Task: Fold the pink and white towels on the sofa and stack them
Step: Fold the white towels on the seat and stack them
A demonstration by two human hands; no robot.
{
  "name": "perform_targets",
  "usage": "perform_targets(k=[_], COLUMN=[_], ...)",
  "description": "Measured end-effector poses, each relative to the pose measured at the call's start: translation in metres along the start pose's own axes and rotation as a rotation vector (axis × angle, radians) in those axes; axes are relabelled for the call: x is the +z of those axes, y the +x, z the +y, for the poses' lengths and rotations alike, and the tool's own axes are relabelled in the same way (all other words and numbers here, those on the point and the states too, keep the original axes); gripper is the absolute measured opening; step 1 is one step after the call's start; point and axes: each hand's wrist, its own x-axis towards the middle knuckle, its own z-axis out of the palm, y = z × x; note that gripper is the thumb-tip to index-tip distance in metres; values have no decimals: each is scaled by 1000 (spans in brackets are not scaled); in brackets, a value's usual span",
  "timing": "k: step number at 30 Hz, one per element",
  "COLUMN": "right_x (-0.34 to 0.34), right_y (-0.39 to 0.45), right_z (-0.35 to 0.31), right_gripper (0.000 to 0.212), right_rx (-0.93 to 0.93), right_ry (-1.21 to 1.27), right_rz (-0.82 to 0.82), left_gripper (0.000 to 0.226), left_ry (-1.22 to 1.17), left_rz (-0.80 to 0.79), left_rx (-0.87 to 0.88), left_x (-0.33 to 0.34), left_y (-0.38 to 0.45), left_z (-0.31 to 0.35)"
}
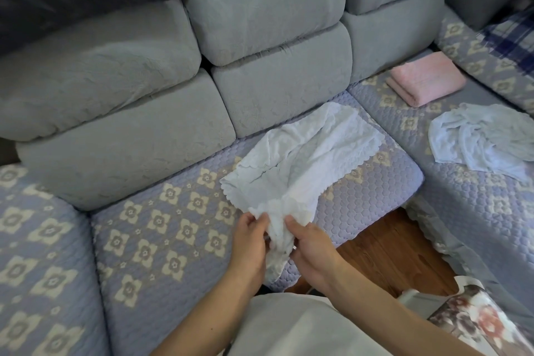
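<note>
Sprawled loose over the sofa seat (173,240), white towel (306,153), near end bunched and pinched between left hand (250,243) and right hand (313,248); probably light, floppy, best grabbed at the scalloped corners. Farther right on that seat: crumpled second white towel (479,141), then folded pink towel (426,78), well apart, nothing blocking.

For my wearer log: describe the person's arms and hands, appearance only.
Both forearms are bare, with no sleeves in view. The left hand and right hand wear no gloves, and no ring, watch or bracelet shows. A pale, whitish garment covers the torso at the bottom edge.
</note>
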Motion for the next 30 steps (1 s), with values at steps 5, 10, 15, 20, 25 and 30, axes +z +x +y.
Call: perform_targets(k=[5, 10, 15, 20, 25, 30], right_x=[1, 5, 5, 8, 6, 3], right_y=[2, 5, 4, 3, 3, 6], right_z=[-1, 4, -3, -4, -4, -4], right_gripper=[34, 33, 33, 33, 34, 38], right_rx=[4, -1, -14, -10, -6, 11], right_ry=[-15, -80, -14, -7, 14, -43], right_rz=[-7, 38, 22, -2, -8, 10], left_gripper=[21, 34, 42, 40, 30, 33], left_ry=[-24, 75, 81, 220, 523, 538], left_rz=[21, 19, 116, 166, 151, 60], left_rx=[-39, 1, 61, 202, 468, 339], left_x=[-4, 4, 2, -6, -11, -13], left_y=[5, 6, 2, 2, 4, 2], left_z=[4, 2, 5, 5, 3, 2])
